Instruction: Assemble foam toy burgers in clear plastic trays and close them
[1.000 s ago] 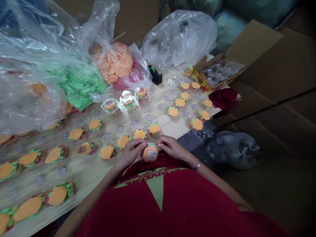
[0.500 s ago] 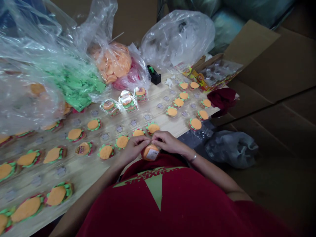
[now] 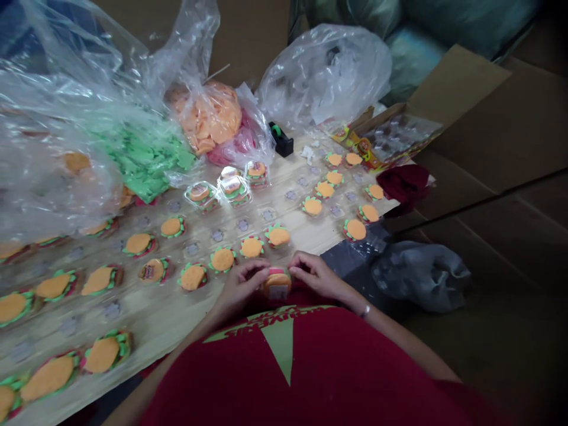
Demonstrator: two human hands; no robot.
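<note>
Close to my body at the table's edge is a small burger pack (image 3: pixel 277 289), with an orange bun, a pink layer and a pale label facing me. My left hand (image 3: pixel 244 284) grips its left side with thumb and fingers. Fingers of my right hand (image 3: pixel 316 276) are pinched at its upper right edge. Just beyond my hands, a row of burger-shaped pieces with orange tops and green frills, such as one burger piece (image 3: pixel 278 236), lies on the wooden table (image 3: pixel 310 235).
Clear bags hold green pieces (image 3: pixel 146 157), orange discs (image 3: pixel 213 118) and pink pieces (image 3: pixel 242 142). A black tape dispenser (image 3: pixel 282 141) stands beside them. Wrapped burgers (image 3: pixel 233 184) are stacked mid-table. At the right are an open carton (image 3: pixel 399 139), a dark red cloth (image 3: pixel 403 183) and a grey plastic bag (image 3: pixel 417 275).
My hands have moved slightly apart and nearer my body, the right one shifting rightward. The burger pack has tilted, so a pink layer now shows at its top. The view has shifted slightly.
</note>
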